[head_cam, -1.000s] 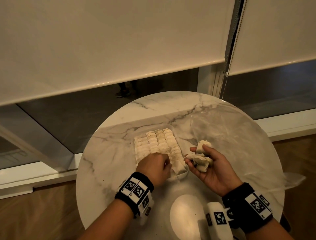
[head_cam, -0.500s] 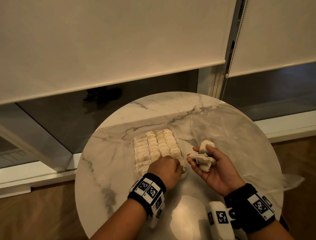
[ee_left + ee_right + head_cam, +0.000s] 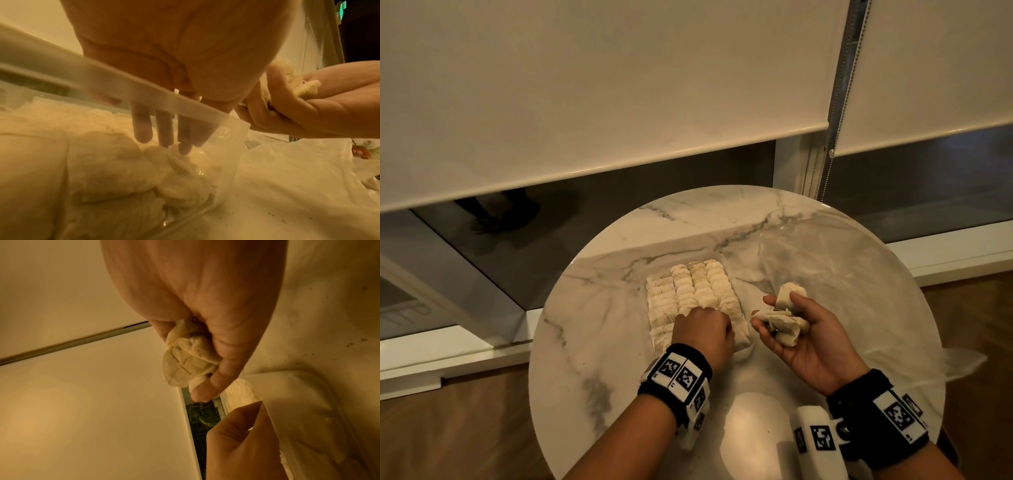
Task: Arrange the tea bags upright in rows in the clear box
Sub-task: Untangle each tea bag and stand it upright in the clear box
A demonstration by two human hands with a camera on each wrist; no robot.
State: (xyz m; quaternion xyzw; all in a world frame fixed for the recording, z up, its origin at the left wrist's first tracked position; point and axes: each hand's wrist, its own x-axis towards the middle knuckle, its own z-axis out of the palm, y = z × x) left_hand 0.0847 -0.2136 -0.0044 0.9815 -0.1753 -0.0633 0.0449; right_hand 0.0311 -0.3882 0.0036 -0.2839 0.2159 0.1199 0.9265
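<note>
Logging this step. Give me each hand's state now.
Left hand: open, straight fingers pushed down among tea bags in the clear box.
Right hand: holding loose tea bags.

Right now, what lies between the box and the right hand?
Only a narrow strip of bare marble table, as the head view shows. The right hand grips loose tea bags beside the box, not touching it.

The clear box [image 3: 743, 353] sits on the marble counter [image 3: 592, 342], its rim catching light. Pale cream tea bags [image 3: 690, 291] stand packed in four rows inside it, filling most of its length. A loose bunch of tea bags [image 3: 784, 322] lies crumpled just right of the box, perhaps three or four; the folds blur together.
</note>
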